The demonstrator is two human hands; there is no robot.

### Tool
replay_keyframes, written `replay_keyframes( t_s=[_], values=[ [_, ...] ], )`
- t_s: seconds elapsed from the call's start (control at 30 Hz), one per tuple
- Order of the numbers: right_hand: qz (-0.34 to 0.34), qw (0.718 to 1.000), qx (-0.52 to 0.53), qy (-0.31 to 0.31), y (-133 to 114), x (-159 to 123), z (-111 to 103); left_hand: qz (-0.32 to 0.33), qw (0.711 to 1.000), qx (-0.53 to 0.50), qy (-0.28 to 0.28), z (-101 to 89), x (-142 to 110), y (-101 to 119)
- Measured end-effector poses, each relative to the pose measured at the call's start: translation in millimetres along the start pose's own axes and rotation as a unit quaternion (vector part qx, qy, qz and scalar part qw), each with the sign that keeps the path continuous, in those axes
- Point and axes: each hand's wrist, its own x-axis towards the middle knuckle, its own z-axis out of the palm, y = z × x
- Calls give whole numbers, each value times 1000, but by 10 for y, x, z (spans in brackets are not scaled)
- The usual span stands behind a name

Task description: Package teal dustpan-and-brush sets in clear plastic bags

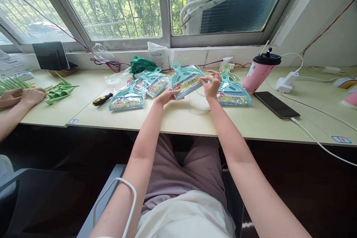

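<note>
A small teal dustpan and brush set (185, 81) in clear plastic wrapping is held just above the table, tilted, with its handle pointing away from me. My left hand (166, 96) grips its lower left corner, thumb on top. At the right edge, my right hand (211, 84) pinches the wrapping between thumb and fingertips, its other fingers raised. Similar wrapped sets lie around it: one dustpan set (126, 100) and another set (156, 82) on the left, and more sets (234, 93) piled on the right, close to my right hand.
A screwdriver (102, 99) lies left. Behind are a green bundle (141, 65) and a plastic bag (160, 56). At right stand a pink cup (259, 74), a phone (276, 105) and a charger (287, 81) with cables. A co-worker's hands (30, 97) touch green strips (61, 91).
</note>
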Motion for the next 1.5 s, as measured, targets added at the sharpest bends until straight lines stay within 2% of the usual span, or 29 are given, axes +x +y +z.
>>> replay_keyframes(
  t_s=[0.2,0.27,0.33,0.4,0.5,0.63,1.03,1.13,1.2,1.3,1.4,1.5],
  values=[
    [49,999,16,-11,162,49,56,-28,999,27,28,-41,24,-69],
    [113,991,63,-24,147,51,51,-31,999,26,28,-50,20,-73],
    [213,967,118,-68,94,39,33,-32,999,23,28,-50,10,-65],
    [296,931,170,-129,21,14,5,-38,999,22,31,-42,-3,-48],
    [342,898,220,-171,-80,-24,-36,-47,998,22,33,-29,-23,-21],
    [351,895,224,-161,-116,-39,-52,-47,998,28,22,-21,-39,-4],
    [346,898,206,-179,-18,-29,-9,-56,997,49,27,10,-28,1],
    [351,902,199,-151,6,-22,0,-55,995,71,34,49,-50,20],
    [355,906,199,-115,26,-13,17,-52,994,94,16,78,-77,36],
    [357,908,212,-59,48,-6,56,10,995,93,-20,120,-115,55],
    [357,906,226,-11,52,-13,107,95,992,84,-21,166,-133,52],
    [357,906,225,27,49,-29,151,139,980,144,-16,219,-122,27]
  ],
)
